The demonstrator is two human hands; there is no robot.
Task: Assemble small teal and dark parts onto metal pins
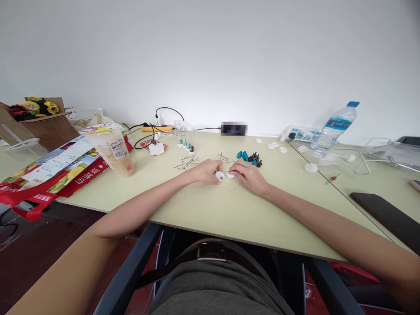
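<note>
My left hand [208, 170] is closed around a small white round piece [219, 176] with a dark spot in its middle, turned toward me; whether a tube sits behind it is hidden by my fingers. Just to the right, my right hand [249, 176] pinches the edge of a white disc [230, 174] at the tabletop. Thin metal pins [188, 162] lie scattered beyond my left hand, with more pins [223, 156] between the hands. Past my right hand sit small blue pieces [242, 155] and black pieces [254, 157]. Several clear tubes [186, 134] stand upright at the back.
A tilted-looking drink cup [113, 151] and a red bag [82, 179] occupy the left side. White discs [310, 167], a water bottle [336, 126], a power strip [302, 133] and a dark phone-like slab [383, 216] are at the right. The table's front edge [229, 236] runs before me.
</note>
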